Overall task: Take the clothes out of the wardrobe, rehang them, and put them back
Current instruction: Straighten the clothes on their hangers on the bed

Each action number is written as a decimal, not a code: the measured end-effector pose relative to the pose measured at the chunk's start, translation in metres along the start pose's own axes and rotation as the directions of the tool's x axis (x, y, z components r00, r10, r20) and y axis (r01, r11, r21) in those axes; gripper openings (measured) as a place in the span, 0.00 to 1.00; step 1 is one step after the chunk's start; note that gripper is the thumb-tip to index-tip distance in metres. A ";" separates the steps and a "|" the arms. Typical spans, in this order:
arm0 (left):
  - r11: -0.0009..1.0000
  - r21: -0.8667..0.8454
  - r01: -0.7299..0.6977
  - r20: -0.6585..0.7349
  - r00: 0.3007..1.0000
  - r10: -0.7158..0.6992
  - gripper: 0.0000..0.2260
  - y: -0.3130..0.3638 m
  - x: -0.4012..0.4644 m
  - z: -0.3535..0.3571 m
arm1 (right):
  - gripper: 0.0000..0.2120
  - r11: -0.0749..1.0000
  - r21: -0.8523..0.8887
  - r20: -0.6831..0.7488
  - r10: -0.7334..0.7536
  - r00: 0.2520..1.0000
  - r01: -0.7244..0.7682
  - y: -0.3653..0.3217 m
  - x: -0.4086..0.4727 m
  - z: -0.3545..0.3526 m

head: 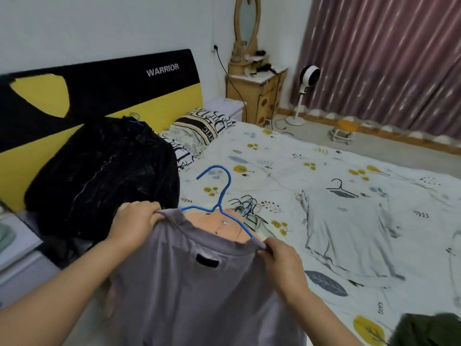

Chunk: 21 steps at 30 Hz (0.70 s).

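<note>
Both our hands pinch the collar of the lilac T-shirt (199, 283): left hand (139, 221) and right hand (279, 258) at opposite shoulders, the blue hanger (219, 201) between them. We judge it light, limp, best held by its seams.
</note>
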State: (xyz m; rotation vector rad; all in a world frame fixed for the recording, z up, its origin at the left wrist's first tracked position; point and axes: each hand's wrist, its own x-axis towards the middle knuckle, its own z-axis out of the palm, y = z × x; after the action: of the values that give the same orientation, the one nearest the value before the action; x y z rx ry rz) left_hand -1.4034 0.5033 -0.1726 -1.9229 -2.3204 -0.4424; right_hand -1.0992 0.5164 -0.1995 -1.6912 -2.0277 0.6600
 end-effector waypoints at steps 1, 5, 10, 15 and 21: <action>1.000 -0.008 0.000 -0.016 1.000 0.000 0.08 0.001 -0.009 -0.013 | 0.11 1.000 0.003 -0.021 -0.016 1.000 0.016 -0.005 -0.009 -0.007; 0.998 -0.063 -0.019 -0.039 0.999 0.017 0.08 0.006 -0.037 -0.058 | 0.04 0.998 0.037 -0.108 -0.046 0.993 0.050 -0.023 -0.043 -0.037; 0.987 -0.115 -0.115 -0.037 0.993 0.111 0.09 0.018 -0.057 -0.102 | 0.01 0.998 0.053 -0.245 -0.024 0.969 0.038 -0.039 -0.084 -0.070; 0.945 -0.211 -0.249 -0.061 0.968 0.242 0.10 0.025 -0.073 -0.132 | 0.05 0.997 0.072 -0.365 0.044 0.930 -0.019 -0.055 -0.130 -0.091; 0.863 -0.301 -0.406 -0.066 0.912 0.406 0.11 0.028 -0.095 -0.141 | 0.04 0.991 0.052 -0.467 0.135 0.874 -0.125 -0.067 -0.189 -0.099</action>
State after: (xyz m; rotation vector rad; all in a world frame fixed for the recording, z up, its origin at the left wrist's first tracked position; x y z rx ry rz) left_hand -1.3729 0.3787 -0.0581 -2.4718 -1.8454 -0.7918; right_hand -1.0604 0.3294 -0.0831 -1.7778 -1.5711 0.2670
